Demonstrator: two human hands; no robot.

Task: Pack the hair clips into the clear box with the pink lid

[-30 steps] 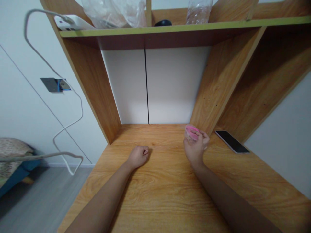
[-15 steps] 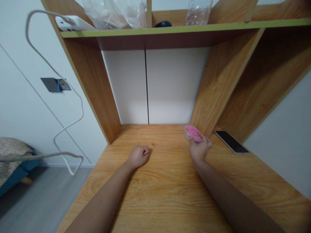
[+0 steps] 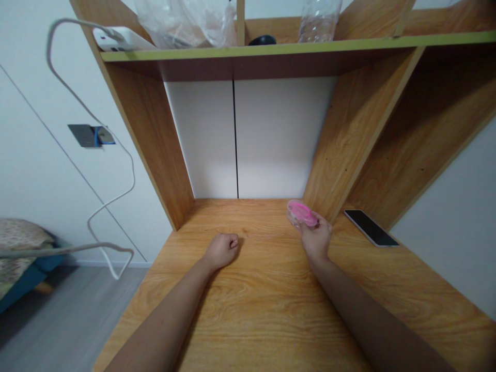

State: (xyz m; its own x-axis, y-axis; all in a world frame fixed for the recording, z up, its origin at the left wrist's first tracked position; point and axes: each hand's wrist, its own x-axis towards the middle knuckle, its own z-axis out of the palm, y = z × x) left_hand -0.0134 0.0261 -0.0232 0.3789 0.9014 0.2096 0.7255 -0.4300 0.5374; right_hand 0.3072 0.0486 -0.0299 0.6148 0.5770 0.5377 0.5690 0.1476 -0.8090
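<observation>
My right hand (image 3: 316, 240) grips a small round container (image 3: 301, 213) with a pink top and clear sides, held tilted near the back right of the desk. Its thumb lies at the near edge, and the other fingers are partly hidden behind the container. What is inside cannot be made out. My left hand (image 3: 221, 251) rests on the wooden desk (image 3: 251, 320) in a fist, with nothing visible in it.
A phone (image 3: 371, 228) lies on the desk right of my right hand. Upright panels (image 3: 360, 119) carry a shelf (image 3: 271, 50) with a plastic bag (image 3: 186, 23), a clear bottle (image 3: 320, 23) and a white power strip (image 3: 122, 39). A cable (image 3: 132, 170) hangs at left.
My right hand has shifted slightly left with the pink-topped container, whose tilt has changed a little. My left hand stays in place. The view has moved slightly.
</observation>
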